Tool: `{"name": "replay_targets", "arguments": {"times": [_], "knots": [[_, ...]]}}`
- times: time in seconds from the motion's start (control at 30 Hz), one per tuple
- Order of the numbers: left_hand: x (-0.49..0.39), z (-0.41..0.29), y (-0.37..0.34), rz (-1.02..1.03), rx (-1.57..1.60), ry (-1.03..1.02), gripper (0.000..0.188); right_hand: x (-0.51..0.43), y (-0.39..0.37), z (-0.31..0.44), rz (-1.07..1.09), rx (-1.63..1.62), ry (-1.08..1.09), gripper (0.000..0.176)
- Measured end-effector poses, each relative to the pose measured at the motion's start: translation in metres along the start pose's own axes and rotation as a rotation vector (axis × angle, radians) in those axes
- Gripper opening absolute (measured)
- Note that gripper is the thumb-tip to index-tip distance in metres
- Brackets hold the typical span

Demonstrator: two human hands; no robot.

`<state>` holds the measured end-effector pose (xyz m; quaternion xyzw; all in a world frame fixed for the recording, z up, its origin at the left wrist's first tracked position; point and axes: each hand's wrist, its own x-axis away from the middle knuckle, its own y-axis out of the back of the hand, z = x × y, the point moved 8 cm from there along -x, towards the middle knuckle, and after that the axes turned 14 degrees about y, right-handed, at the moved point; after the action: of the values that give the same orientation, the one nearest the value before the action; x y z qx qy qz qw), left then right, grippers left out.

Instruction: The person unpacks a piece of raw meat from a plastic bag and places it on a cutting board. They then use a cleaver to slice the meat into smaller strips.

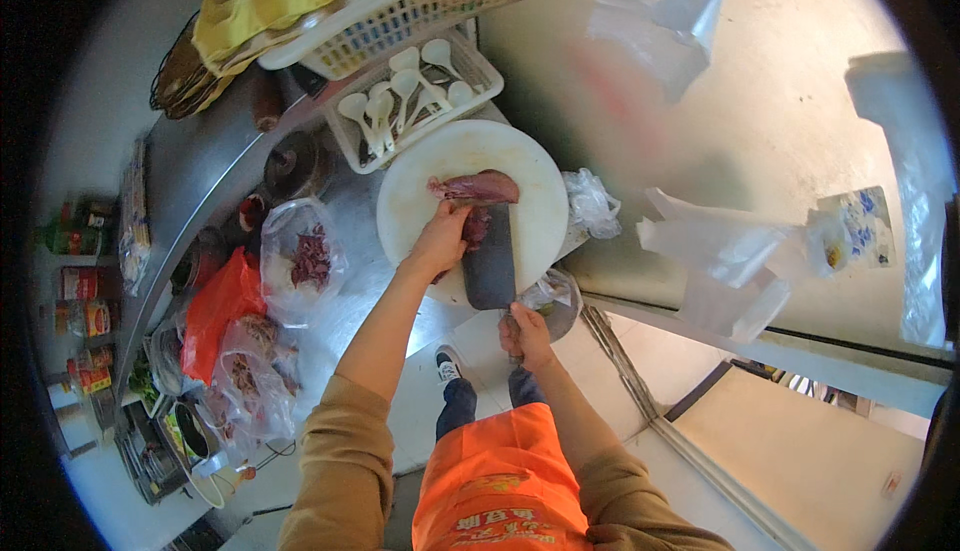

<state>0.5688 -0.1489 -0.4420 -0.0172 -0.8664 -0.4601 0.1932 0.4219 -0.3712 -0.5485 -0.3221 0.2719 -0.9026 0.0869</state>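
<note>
A round white cutting board [540, 176] lies before me. On its upper half rests a large piece of dark red meat [484, 186], perhaps liver. My left hand [441, 239] is on the board with its fingertips at the meat's lower edge; whether they grip it is hidden. Beside that hand, dark red slices [475, 230] lie against the left edge of a cleaver's broad dark blade [491, 269]. My right hand [528, 333] is closed around the cleaver's handle at the board's near edge. The blade lies flat over the board, pointing away from me.
Behind the board stands a white plastic basket [491, 84] of white spoons. A clear bag [306, 254] with dark red pieces sits left, beside a red plastic bag [221, 318]. Below the board's right edge is a bag-lined container [562, 307]. Plastic bags [720, 251] hang at right.
</note>
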Motion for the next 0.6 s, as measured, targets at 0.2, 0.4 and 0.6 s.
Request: {"name": "replay_targets", "arguments": {"times": [0.2, 0.4, 0.6], "knots": [[0.062, 0.009, 0.066, -0.108, 0.240, 0.089, 0.078, 0.041, -0.049, 0.047, 0.143, 0.262, 0.045, 0.034], [0.152, 0.100, 0.165, -0.699, 0.161, 0.179, 0.066, 0.059, -0.210, 0.032, 0.303, 0.398, -0.057, 0.032], [0.143, 0.256, 0.179, -0.551, 0.026, 0.538, 0.048, 0.051, -0.317, 0.008, 0.383, 0.621, 0.097, 0.038]]}}
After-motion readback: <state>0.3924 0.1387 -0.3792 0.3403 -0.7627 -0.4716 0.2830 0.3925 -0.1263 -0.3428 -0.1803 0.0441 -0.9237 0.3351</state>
